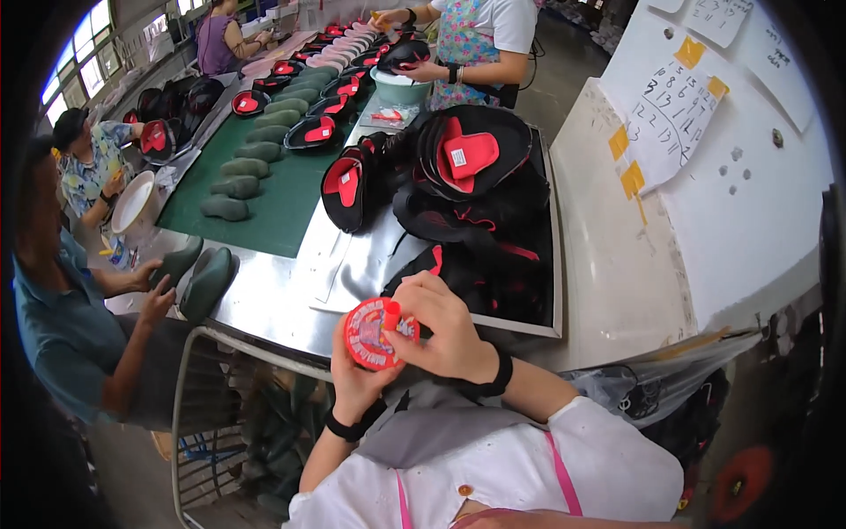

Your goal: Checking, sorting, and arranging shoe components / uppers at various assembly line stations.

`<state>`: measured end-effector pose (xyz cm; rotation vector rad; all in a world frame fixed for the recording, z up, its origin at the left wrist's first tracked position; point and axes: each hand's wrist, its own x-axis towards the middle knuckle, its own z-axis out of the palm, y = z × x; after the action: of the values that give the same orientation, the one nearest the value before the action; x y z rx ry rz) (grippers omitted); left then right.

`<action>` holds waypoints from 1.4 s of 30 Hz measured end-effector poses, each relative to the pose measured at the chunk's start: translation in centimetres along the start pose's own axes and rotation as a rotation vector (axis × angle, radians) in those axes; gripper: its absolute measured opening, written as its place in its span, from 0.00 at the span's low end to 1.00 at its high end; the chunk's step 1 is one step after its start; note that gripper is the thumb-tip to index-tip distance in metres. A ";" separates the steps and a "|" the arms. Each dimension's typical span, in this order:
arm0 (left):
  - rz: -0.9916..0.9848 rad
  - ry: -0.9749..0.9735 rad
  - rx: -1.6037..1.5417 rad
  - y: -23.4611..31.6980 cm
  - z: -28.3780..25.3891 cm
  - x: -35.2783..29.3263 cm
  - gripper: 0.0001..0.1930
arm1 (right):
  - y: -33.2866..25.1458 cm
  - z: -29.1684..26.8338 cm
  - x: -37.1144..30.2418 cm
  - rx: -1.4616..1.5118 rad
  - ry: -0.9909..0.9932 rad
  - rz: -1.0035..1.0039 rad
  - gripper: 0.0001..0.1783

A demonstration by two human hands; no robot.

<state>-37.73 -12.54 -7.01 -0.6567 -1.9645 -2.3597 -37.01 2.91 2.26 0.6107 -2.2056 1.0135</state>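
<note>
In front of my chest, my left hand (352,388) is wrapped around a round red container (362,333) with a printed, colourful top. My right hand (451,333) is closed over the same top, its thumb and fingers at a short red cylinder (392,314) that stands up from it. Whether the cylinder is fixed to the container I cannot tell. Just beyond my hands, black shoe uppers (467,220) with red insoles lie heaped in a metal-edged tray (557,264).
Green shoe lasts (224,207) and black uppers line a green belt (264,212) at left. A co-worker (66,309) on the left holds a last. Another (485,53) works beyond the tray beside a green basin (401,88). A metal rack (185,414) stands at lower left.
</note>
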 end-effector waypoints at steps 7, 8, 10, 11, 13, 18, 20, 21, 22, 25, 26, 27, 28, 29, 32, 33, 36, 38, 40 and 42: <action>-0.066 0.199 0.050 -0.8 -2.1 0.0 0.46 | 3.0 4.0 1.6 0.262 -0.186 -0.061 0.12; -0.084 0.236 0.066 -0.9 -2.2 -0.2 0.46 | 3.3 4.2 1.9 0.312 -0.211 -0.026 0.12; -0.080 0.254 0.096 -1.4 -2.9 -0.2 0.46 | 4.5 5.0 2.7 0.375 -0.307 0.002 0.12; -0.065 0.263 0.107 -1.3 -3.0 0.0 0.46 | 5.1 5.3 3.2 0.384 -0.304 -0.017 0.12; -0.089 0.330 0.200 -1.1 -3.0 0.3 0.47 | 6.0 6.2 4.0 0.422 -0.393 -0.083 0.11; -0.067 0.393 0.164 -1.6 -3.2 2.5 0.49 | 7.7 7.2 5.4 0.504 -0.356 -0.270 0.13; -0.054 0.369 0.330 -2.5 -3.5 2.9 0.49 | 8.9 6.9 6.0 0.481 -0.460 -0.217 0.13; -0.055 0.399 0.325 -3.1 -3.3 3.0 0.49 | 9.6 7.1 5.8 0.456 -0.489 -0.176 0.14; -0.081 0.396 0.343 -3.1 -3.0 3.2 0.49 | 10.1 7.1 6.0 0.471 -0.520 -0.150 0.14; -0.095 0.404 0.172 -2.9 -2.0 4.3 0.48 | 10.5 7.1 6.4 0.600 -0.480 -0.140 0.18; -0.072 0.395 0.184 -3.0 -2.0 5.1 0.48 | 10.6 7.1 6.6 0.604 -0.380 -0.172 0.20; -0.067 0.454 0.174 -2.8 -1.8 4.7 0.47 | 10.1 7.0 6.0 0.622 -0.300 -0.073 0.22; -0.063 0.513 0.165 -2.7 -1.8 4.4 0.47 | 9.8 7.0 5.3 0.641 -0.222 0.028 0.25; -0.015 0.560 0.079 -3.3 -2.1 4.8 0.47 | 9.9 7.2 4.4 0.647 -0.215 0.029 0.25; 0.040 0.674 0.272 -0.9 -1.4 5.7 0.46 | 10.8 8.1 1.6 0.775 -0.110 0.146 0.30; 0.062 0.675 0.247 -0.9 -1.9 5.7 0.45 | 10.8 8.7 0.5 0.737 -0.191 0.188 0.33; 0.124 0.746 0.237 0.3 -2.0 5.6 0.42 | 11.1 11.5 -4.0 0.665 -0.409 0.211 0.39; 0.187 0.771 0.257 0.1 -2.7 5.3 0.45 | 11.1 12.8 -6.0 0.660 -0.474 0.177 0.39; 0.211 0.796 0.255 0.4 -2.4 4.4 0.44 | 10.6 13.2 -6.7 0.622 -0.473 0.138 0.39; 0.246 0.828 0.375 0.7 -2.2 3.6 0.39 | 9.9 13.2 -6.9 0.594 -0.478 0.096 0.37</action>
<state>-41.58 -13.84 -5.53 0.1007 -1.7082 -1.6366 -43.01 -0.55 -14.25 1.1117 -2.3344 1.7459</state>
